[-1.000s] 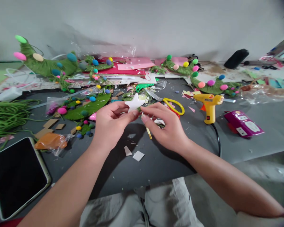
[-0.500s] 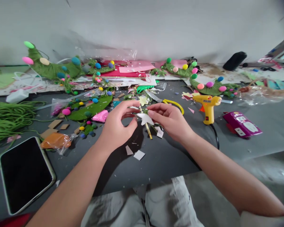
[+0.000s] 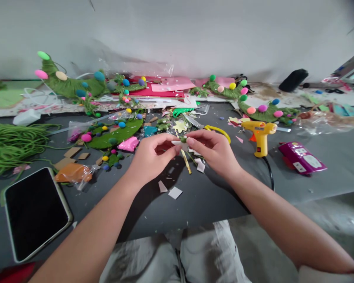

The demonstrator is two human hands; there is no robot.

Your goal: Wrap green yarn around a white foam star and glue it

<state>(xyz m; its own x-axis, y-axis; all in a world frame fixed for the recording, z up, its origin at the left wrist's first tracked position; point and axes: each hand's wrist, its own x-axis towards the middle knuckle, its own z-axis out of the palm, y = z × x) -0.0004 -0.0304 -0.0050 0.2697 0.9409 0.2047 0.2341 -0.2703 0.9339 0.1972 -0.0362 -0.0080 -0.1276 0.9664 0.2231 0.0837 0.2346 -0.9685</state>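
My left hand point(image 3: 153, 157) is closed, thumb and forefinger pinching a small white star point(image 3: 175, 142), which is turned nearly edge-on. Facing it, my right hand point(image 3: 214, 151) pinches a small green piece point(image 3: 183, 139) right against the star; whether the two are joined I cannot tell. Under the hands lies a gold-and-white pencil point(image 3: 185, 161) on the dark table. Just beyond my fingers are a pale yellow flower shape point(image 3: 180, 125) and yellow-handled scissors point(image 3: 218, 131).
A yellow glue gun point(image 3: 259, 135) stands on the right beside a purple packet point(image 3: 302, 158). At left lie a tablet point(image 3: 38, 214), green yarn point(image 3: 16, 149) and an orange packet point(image 3: 73, 173). Green decorations with coloured balls point(image 3: 73, 86) line the wall. White scraps point(image 3: 175, 192) lie near the front.
The star has turned from face-up to nearly edge-on. My left hand has moved right and its fingers have closed on the star. The view has shifted slightly.
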